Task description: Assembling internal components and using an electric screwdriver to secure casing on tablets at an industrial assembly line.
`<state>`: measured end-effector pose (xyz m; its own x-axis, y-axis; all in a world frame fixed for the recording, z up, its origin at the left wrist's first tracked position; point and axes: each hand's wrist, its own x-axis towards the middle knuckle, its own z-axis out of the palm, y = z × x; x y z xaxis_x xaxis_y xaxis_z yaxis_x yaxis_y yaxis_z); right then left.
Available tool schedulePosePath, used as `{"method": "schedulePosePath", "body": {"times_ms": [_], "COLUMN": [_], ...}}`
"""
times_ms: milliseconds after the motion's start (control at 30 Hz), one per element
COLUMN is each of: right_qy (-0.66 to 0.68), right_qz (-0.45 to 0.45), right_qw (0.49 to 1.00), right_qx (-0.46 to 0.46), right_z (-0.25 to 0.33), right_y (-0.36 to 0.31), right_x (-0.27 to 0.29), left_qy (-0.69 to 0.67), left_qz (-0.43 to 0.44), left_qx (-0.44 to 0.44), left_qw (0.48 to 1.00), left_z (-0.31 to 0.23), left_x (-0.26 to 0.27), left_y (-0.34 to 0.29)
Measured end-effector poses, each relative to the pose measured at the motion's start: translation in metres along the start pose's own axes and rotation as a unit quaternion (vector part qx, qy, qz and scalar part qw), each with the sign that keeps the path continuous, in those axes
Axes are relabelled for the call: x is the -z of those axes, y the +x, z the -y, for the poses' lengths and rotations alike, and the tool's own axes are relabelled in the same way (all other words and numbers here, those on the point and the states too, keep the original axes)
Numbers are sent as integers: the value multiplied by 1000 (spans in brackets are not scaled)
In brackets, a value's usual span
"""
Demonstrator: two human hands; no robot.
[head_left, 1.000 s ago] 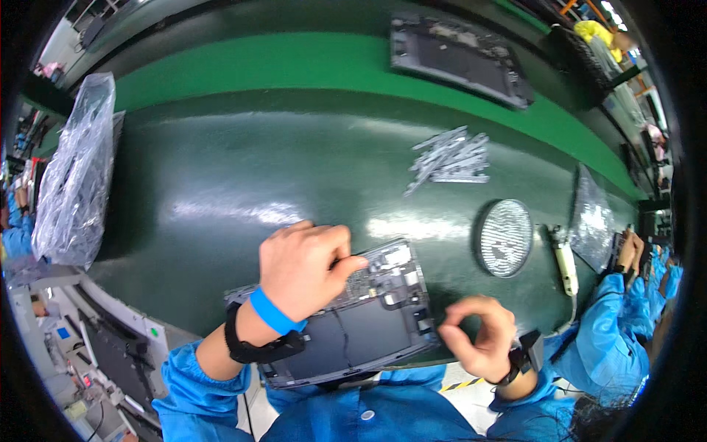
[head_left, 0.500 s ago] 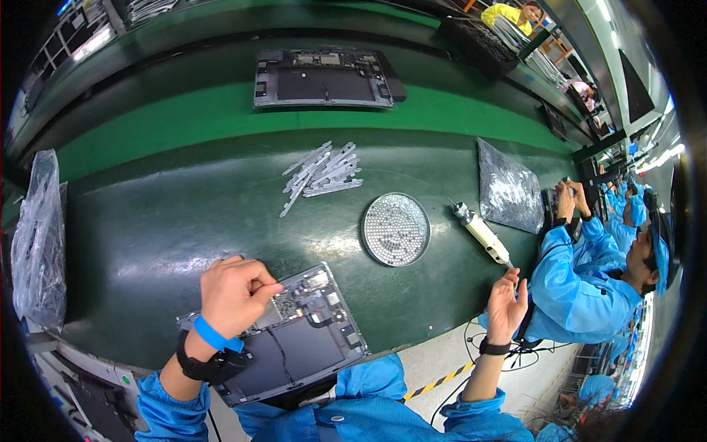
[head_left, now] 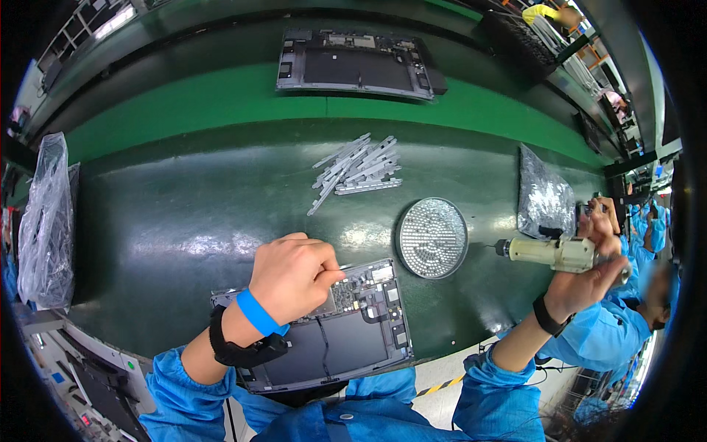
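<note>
Two laptop bases with their insides bare were in view, and the nearer laptop base (head_left: 357,342) lay at the front edge of the worktop (head_left: 162,199), against the person. Over its upper part hung the left hand (head_left: 294,272), thumb and forefinger pressed together; whether they pinched something small could not be told. The right hand (head_left: 589,269) had its fingers wrapped around a pale electric screwdriver (head_left: 534,251), held clear of the base, its bit aimed left toward a round dish (head_left: 434,277) but apart from it. The work on this base looked under way rather than finished: circuit board and dark flat panels were in place, yet no cover lay over them, and the bit touched nothing on it. How many screws were already seated was too small to tell. The dish was well stocked with small silvery pieces (head_left: 433,237), and a heap of grey strips (head_left: 361,169) lay loose beyond it, unfitted. The farther laptop base (head_left: 357,66) rested at the back, likewise uncovered, with neither hand near it.
</note>
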<state>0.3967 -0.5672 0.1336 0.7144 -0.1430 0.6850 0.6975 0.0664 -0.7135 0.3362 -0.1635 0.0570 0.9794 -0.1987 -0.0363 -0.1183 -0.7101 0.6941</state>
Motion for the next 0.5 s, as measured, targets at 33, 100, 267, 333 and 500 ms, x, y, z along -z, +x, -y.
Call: {"method": "schedulePosePath", "body": {"times_ms": [33, 100, 267, 333, 500], "right_qy": [6, -27, 8, -6, -2], "right_qz": [30, 27, -11, 19, 34], "right_qw": [998, 993, 978, 985, 988], "right_qx": [-61, -111, -206, -173, -148], "right_z": [-7, -32, -59, -67, -30], "right_y": [0, -13, -37, -38, -29], "right_x": [-7, -12, -37, -34, -62], "left_qy": [-2, -2, -5, -9, -17], "left_qz": [-4, -7, -3, -1, -7], "left_qx": [-16, -25, -34, -37, -39], "left_qw": [1000, 1000, 999, 999, 999], "left_z": [0, 1, -1, -1, 0], "left_x": [0, 1, 1, 0, -1], "left_y": [1, 2, 7, 9, 10]}}
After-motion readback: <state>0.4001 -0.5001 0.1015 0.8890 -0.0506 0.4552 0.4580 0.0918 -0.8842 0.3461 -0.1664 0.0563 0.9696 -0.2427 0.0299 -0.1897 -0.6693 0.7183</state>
